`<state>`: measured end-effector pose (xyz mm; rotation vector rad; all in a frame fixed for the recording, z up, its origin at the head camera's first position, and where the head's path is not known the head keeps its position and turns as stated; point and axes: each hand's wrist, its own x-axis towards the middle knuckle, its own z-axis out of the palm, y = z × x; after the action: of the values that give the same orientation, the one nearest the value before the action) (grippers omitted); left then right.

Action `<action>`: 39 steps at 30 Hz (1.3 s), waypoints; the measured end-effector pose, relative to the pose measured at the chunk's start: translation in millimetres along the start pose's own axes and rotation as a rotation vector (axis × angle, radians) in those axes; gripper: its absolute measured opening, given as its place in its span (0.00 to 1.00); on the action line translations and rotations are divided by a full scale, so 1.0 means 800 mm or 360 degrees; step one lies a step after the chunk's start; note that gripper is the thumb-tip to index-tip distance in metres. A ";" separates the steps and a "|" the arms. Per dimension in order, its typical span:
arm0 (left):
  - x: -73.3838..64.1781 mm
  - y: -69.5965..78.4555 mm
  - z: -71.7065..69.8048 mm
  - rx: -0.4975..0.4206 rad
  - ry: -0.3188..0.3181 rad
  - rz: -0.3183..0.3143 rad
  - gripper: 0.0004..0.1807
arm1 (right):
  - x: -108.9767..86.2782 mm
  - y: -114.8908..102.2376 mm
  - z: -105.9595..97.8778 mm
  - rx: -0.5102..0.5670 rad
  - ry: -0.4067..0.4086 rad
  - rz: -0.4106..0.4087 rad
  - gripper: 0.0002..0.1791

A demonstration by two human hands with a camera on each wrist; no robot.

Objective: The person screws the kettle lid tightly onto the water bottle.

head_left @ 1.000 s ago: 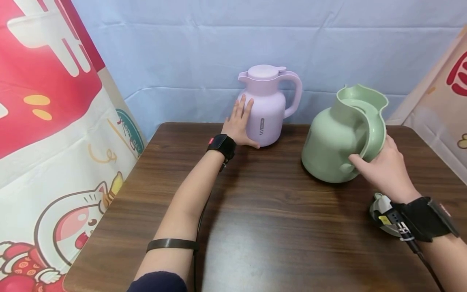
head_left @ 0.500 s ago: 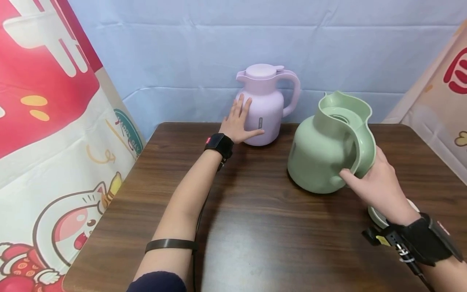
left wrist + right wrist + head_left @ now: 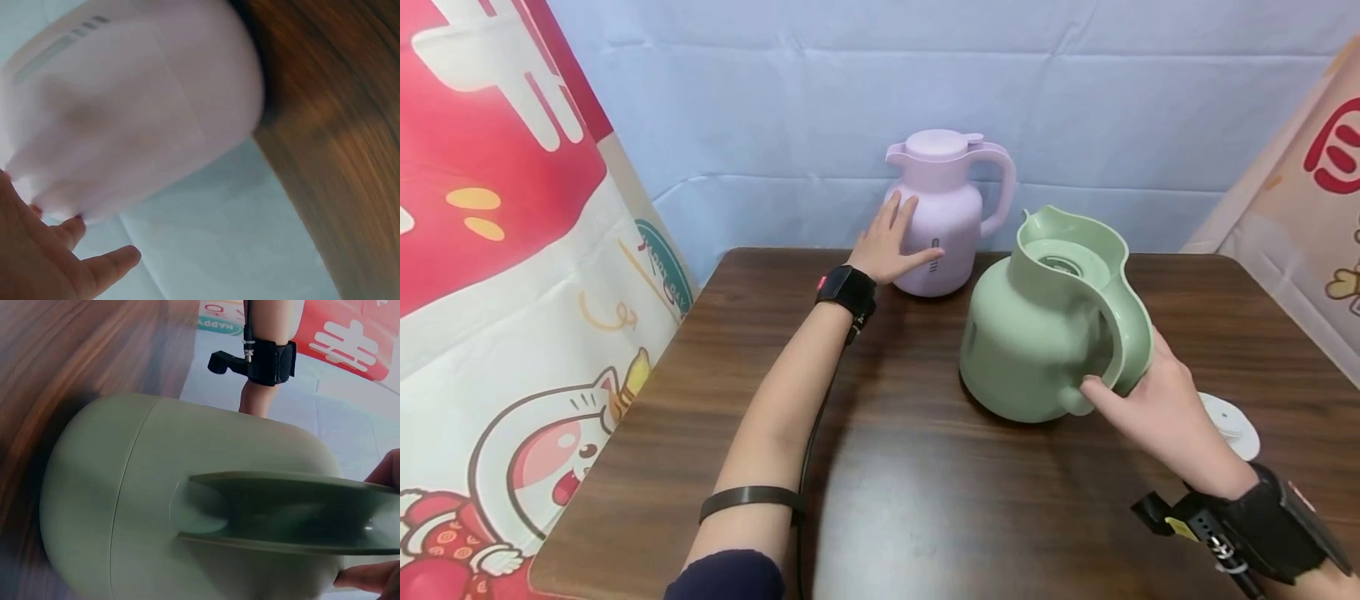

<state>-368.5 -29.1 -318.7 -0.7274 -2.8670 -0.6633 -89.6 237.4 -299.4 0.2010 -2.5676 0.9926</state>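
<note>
A lilac vacuum jug [image 3: 955,221] with its lid on stands upright at the table's back edge. My left hand [image 3: 886,248] is spread beside its left front, thumb and fingers straight; whether they touch it I cannot tell. In the left wrist view the fingers [image 3: 69,232] are straight beside the jug wall [image 3: 156,94]. My right hand [image 3: 1161,421] grips the handle of a green vacuum jug [image 3: 1011,350], whose top is lidless, showing an inner stopper. That jug leans slightly; in the right wrist view its base [image 3: 69,494] is close to the table, contact unclear.
A loose round lid [image 3: 1232,427], white side visible, lies on the brown wooden table [image 3: 925,475] behind my right wrist. Light blue cloth [image 3: 775,108] hangs behind the table. Printed curtains [image 3: 497,350] hang at both sides. A cable runs along each arm.
My right hand has brought the green jug left and toward me, exposing more of the loose lid. My left thumb has lifted and spread; otherwise that hand stays by the lilac jug.
</note>
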 end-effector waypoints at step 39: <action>-0.145 0.091 -0.007 -0.0634 -0.0160 0.0874 0.53 | 0.016 0.039 0.020 0.0874 -0.0331 -0.0316 0.34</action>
<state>-232.0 -23.8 -309.4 -1.5584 -2.4388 -1.1294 -114.1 249.8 -324.4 0.7223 -2.3230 1.6456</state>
